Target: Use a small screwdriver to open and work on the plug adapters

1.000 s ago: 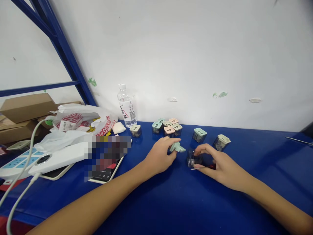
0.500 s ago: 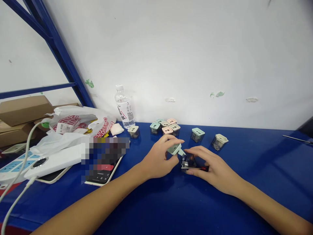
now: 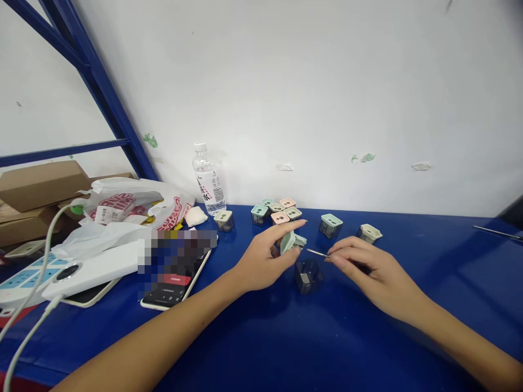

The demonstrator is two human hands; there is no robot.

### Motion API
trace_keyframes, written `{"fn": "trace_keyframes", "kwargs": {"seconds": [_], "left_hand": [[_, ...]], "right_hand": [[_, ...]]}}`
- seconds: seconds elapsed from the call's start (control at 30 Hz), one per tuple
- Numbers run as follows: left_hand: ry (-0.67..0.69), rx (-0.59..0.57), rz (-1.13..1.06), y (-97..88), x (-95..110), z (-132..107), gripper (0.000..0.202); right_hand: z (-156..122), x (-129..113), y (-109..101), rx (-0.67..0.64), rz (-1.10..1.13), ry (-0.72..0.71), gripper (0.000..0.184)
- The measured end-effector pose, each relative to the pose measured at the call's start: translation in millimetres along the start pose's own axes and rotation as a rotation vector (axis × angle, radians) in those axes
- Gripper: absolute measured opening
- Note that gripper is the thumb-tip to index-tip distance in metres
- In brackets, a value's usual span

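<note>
My left hand (image 3: 261, 261) grips a mint-green pencil sharpener lid (image 3: 289, 242) between thumb and fingers, tilted with its underside toward the right. In my right hand (image 3: 370, 268) is a thin screwdriver (image 3: 317, 252); its handle is hidden by the fingers. The metal tip points left at the lid, with a small gap between them. Below and between both hands, a dark see-through sharpener box (image 3: 307, 276) stands on the blue table without its lid. Something small and pale shows inside it.
Several two-hole sharpeners (image 3: 280, 218) cluster behind my left hand. Others stand apart: one cream (image 3: 223, 219), one mint (image 3: 330, 224), one cream (image 3: 369, 233). A water bottle (image 3: 209, 185), phone (image 3: 171, 291), plastic bag (image 3: 134, 209) and power strip (image 3: 30, 277) occupy the left; a thin rod (image 3: 496, 232) lies right.
My right hand has let go of the dark box, drawn back right and brought the screwdriver tip toward the lid. The lid has been lifted slightly and turned in my left hand.
</note>
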State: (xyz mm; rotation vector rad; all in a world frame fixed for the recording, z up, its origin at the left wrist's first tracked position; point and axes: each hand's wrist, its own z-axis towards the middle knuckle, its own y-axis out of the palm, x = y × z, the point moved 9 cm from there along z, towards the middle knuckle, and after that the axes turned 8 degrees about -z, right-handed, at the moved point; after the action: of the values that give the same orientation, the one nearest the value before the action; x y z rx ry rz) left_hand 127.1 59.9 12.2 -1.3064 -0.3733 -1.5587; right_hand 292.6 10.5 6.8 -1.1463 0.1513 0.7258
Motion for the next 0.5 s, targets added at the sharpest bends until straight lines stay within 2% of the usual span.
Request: {"fn": "trace_keyframes", "kwargs": {"seconds": [0.1,0.23,0.4,0.5], "left_hand": [[-0.095,-0.011,-0.092,-0.5,-4,0,0.036],[-0.263,-0.088,-0.373,9.4,-11,0,0.031],[-0.356,-0.163,-0.726,18.8,-15,-1,0.058],[-0.387,-0.211,-0.774,22.7,-19,-3,0.059]], "right_hand": [[0,3,-10,0.004,-0.031,0.039,0.034],[-2,-3,-15,0.019,-0.053,0.030,0.037],[-7,-1,-9,-0.079,-0.036,0.095,0.036],[-9,1,-6,-0.126,0.004,0.133,0.039]]}}
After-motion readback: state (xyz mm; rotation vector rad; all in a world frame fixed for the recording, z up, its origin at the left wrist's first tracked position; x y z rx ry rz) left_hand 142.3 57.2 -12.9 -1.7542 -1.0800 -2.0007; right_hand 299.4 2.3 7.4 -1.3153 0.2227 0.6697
